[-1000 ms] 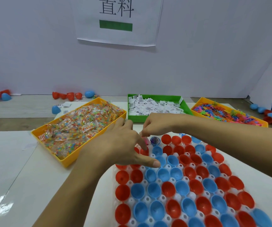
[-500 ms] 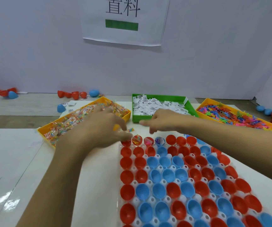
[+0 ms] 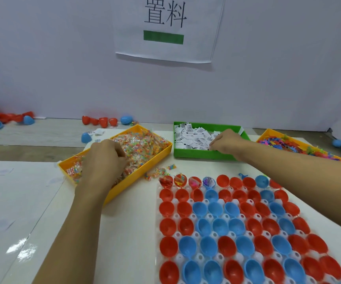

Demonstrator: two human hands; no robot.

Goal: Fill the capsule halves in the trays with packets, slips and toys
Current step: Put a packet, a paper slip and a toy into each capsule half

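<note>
A white paper sign [image 3: 166, 27] at the top centre of the frame reads "置料" in black above a solid green bar. The small white paper slips [image 3: 192, 138] in the green plastic bin [image 3: 202, 154] carry fine black print too small to read.

Half a second ago both hands hovered at the far row of the white moulded tray of red and blue egg-shaped capsule halves [image 3: 237, 232]; now each has gone into a bin. The left hand [image 3: 104, 158], left of centre, sits knuckles-up with fingers curled into the crinkly clear packets of coloured beads [image 3: 143, 146] in the yellow plastic bin [image 3: 145, 171]; whether it has hold of one cannot be told. The right hand [image 3: 226, 141], right of centre, pinches at the slips. Four glossy halves at the tray's far left already hold contents. Loose packets [image 3: 159, 172] lie between bin and tray.
</note>
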